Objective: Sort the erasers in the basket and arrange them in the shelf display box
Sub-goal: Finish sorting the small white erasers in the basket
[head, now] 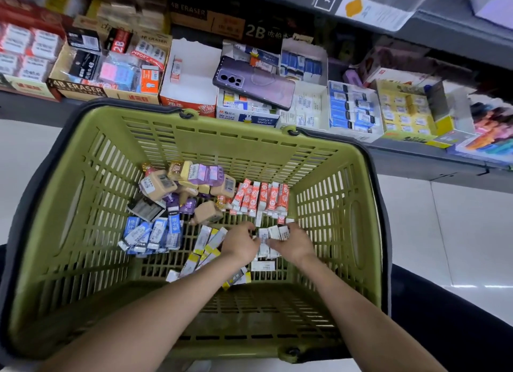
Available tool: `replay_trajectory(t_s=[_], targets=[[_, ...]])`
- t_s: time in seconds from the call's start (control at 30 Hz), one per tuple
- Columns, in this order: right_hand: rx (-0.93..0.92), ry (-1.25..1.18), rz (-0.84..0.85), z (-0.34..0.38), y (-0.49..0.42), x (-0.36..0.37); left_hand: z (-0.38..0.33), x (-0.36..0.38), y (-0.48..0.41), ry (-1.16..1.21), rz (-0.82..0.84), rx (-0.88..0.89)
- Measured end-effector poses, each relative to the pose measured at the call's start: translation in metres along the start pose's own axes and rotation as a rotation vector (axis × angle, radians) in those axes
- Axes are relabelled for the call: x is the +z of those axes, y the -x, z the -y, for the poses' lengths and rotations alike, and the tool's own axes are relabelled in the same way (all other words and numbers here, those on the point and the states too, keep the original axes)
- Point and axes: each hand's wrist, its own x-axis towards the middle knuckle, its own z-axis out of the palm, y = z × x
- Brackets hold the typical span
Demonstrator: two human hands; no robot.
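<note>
A green basket (pixel 83 205) holds erasers in groups: red-and-white ones (pixel 263 197) at the back right, blue ones (pixel 155 234) at the left, beige and purple ones (pixel 191 181) at the back, yellow-and-white ones (pixel 206 246) in the middle. Both hands reach into the basket floor over a cluster of white erasers (pixel 263 265). My right hand (pixel 291 242) grips several small white erasers (pixel 273 233). My left hand (pixel 241 241) has curled fingers pinching at the same stack. On the shelf behind stands a nearly empty white display box (pixel 191 86) with one eraser (pixel 176 70) in it.
Shelf display boxes of erasers run along the back: a 4B eraser box (pixel 77 88), blue-sleeved erasers (pixel 352 110), yellow ones (pixel 402 113). A purple phone (pixel 254 81) lies across two boxes. White floor tiles lie on both sides of the basket.
</note>
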Motion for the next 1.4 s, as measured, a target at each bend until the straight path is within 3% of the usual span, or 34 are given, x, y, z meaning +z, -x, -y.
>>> replay_trajectory(t_s=[0.27, 0.5, 0.67, 0.83, 0.9, 1.1, 1.27, 1.4], targets=[[0.062, -0.289, 0.027, -0.005, -0.006, -0.005, 0.001, 0.015, -0.019, 0.141, 0.013, -0.163], [0.034, -0.159, 0.03, -0.001, -0.005, -0.003, 0.015, 0.006, -0.004, -0.092, -0.067, 0.015], [0.001, 0.005, 0.04, 0.001, -0.005, -0.01, 0.007, -0.022, -0.013, -0.093, -0.341, 0.2], [-0.127, 0.067, -0.381, 0.014, -0.015, -0.019, -0.011, -0.027, -0.031, -0.246, -0.417, 0.29], [-0.152, 0.01, -0.441, 0.022, -0.024, -0.021, -0.015, -0.022, -0.039, -0.241, -0.435, 0.254], [-0.066, -0.478, -0.188, 0.032, -0.051, -0.018, -0.026, -0.004, -0.055, -0.208, -0.434, 0.108], [-0.035, -0.64, -0.119, 0.031, -0.055, -0.021, -0.028, 0.005, -0.069, -0.184, -0.441, 0.04], [-0.035, -0.71, -0.129, 0.03, -0.056, -0.019, -0.029, 0.0, -0.07, -0.038, -0.467, 0.088]])
